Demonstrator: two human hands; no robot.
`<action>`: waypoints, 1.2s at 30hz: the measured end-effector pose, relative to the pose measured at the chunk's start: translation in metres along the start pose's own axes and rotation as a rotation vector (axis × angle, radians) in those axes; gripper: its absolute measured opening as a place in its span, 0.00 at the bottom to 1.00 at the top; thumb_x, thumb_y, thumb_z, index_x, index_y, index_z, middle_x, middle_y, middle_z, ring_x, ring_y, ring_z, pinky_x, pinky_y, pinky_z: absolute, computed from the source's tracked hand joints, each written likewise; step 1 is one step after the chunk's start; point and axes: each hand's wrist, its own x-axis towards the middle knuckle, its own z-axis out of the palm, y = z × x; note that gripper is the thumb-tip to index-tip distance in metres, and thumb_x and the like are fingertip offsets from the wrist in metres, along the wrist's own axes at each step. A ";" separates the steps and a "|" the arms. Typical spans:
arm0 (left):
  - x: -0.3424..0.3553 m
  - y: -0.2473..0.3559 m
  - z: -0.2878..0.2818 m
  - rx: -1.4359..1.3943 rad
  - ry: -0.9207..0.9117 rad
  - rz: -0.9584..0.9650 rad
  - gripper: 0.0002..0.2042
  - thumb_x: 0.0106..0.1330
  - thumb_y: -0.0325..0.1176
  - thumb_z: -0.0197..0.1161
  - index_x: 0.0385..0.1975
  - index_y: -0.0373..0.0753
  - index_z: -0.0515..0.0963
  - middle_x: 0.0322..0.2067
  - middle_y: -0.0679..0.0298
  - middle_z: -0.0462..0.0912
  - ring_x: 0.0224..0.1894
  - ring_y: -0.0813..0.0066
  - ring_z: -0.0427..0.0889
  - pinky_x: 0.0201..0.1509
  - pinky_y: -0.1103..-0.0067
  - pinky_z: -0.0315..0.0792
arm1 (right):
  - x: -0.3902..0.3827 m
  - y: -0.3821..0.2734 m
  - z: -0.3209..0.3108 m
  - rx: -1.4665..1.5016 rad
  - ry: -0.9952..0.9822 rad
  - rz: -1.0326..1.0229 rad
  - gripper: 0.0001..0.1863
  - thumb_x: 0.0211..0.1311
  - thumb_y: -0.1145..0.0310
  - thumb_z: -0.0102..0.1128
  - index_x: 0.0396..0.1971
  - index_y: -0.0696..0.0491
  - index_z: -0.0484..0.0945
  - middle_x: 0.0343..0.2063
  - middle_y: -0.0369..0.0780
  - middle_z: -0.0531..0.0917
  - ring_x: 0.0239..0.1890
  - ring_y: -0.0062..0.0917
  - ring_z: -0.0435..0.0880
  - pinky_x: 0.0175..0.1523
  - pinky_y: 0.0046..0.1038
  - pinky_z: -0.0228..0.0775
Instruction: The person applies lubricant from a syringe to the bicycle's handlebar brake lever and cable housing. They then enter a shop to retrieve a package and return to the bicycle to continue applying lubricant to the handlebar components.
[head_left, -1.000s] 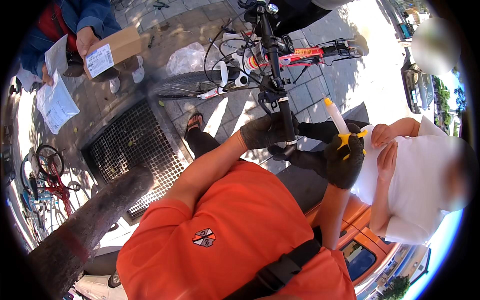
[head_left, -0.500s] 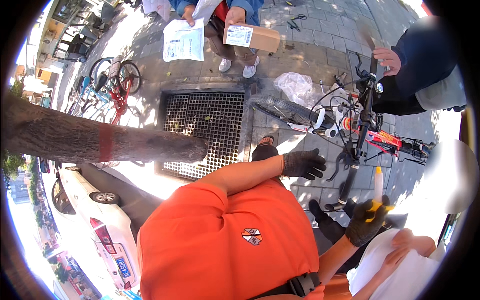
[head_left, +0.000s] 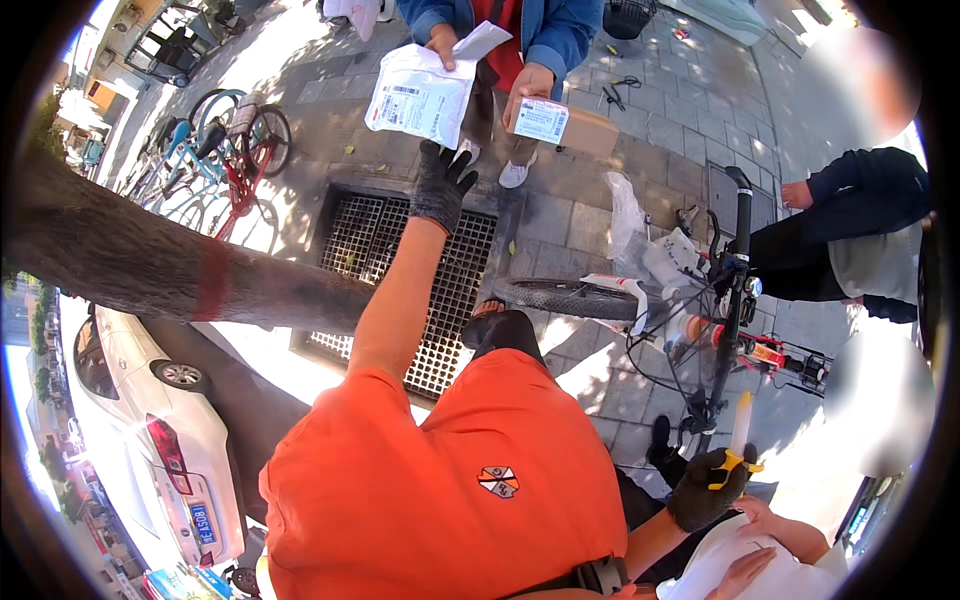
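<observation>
My left hand (head_left: pixel 441 187), in a dark glove, is stretched forward with fingers spread, holding nothing. Its fingertips are just below a white mailing bag (head_left: pixel 420 95) with a label; I cannot tell whether they touch. A person in a blue jacket holds that bag in one hand and a brown cardboard box (head_left: pixel 565 125) in the other. Low on the right, my gloved right hand (head_left: pixel 708 490) is closed around a clear syringe-like tube (head_left: pixel 741 425) with a yellow tip and yellow finger grip. Beyond it is a bicycle's black handlebar (head_left: pixel 733 290).
The red and white bicycle's front wheel (head_left: pixel 570 298) lies ahead of me. A tree trunk (head_left: pixel 270 285) and metal grate (head_left: pixel 465 262) are to the left. People stand at right; one in white (head_left: pixel 740 560) is close by. Pliers-like tools (head_left: pixel 620 92) lie on the paving.
My left hand has swung from near the handlebar forward and left to the white mailing bag. My right hand keeps the tube, slightly lower. The bicycle's handlebar has turned, and the person at right has moved back.
</observation>
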 end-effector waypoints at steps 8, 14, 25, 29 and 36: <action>0.090 0.058 -0.005 -0.328 -0.116 0.048 0.30 0.70 0.46 0.70 0.68 0.44 0.70 0.60 0.61 0.82 0.60 0.58 0.83 0.61 0.57 0.80 | 0.022 0.004 0.046 0.399 0.111 0.690 0.34 0.65 0.88 0.59 0.68 0.49 0.64 0.60 0.54 0.78 0.51 0.44 0.83 0.50 0.36 0.80; 0.086 0.070 -0.024 -0.074 0.019 0.117 0.31 0.59 0.18 0.75 0.65 0.42 0.74 0.55 0.61 0.85 0.55 0.63 0.85 0.56 0.64 0.83 | 0.061 -0.074 0.092 -0.079 0.023 0.391 0.29 0.66 0.82 0.62 0.65 0.53 0.65 0.55 0.54 0.82 0.47 0.45 0.87 0.50 0.38 0.82; 0.087 0.143 -0.098 0.514 -0.272 0.122 0.33 0.56 0.24 0.75 0.65 0.36 0.73 0.55 0.59 0.84 0.56 0.62 0.84 0.62 0.63 0.79 | 0.091 -0.141 0.189 -0.228 -0.140 0.457 0.20 0.68 0.78 0.63 0.58 0.63 0.72 0.51 0.55 0.82 0.46 0.47 0.86 0.51 0.39 0.79; 0.082 0.153 -0.094 0.410 -0.312 0.133 0.31 0.57 0.26 0.76 0.64 0.35 0.74 0.55 0.58 0.85 0.57 0.62 0.84 0.63 0.64 0.78 | 0.095 -0.124 0.197 0.084 -0.092 0.443 0.19 0.69 0.81 0.60 0.58 0.65 0.74 0.49 0.54 0.82 0.46 0.44 0.86 0.49 0.36 0.78; 0.087 0.154 -0.087 0.234 -0.402 -0.002 0.34 0.57 0.28 0.78 0.65 0.34 0.73 0.57 0.57 0.84 0.58 0.63 0.84 0.63 0.65 0.78 | 0.111 -0.136 0.203 -0.092 -0.068 0.093 0.18 0.72 0.80 0.57 0.59 0.65 0.73 0.49 0.50 0.81 0.42 0.33 0.82 0.44 0.27 0.77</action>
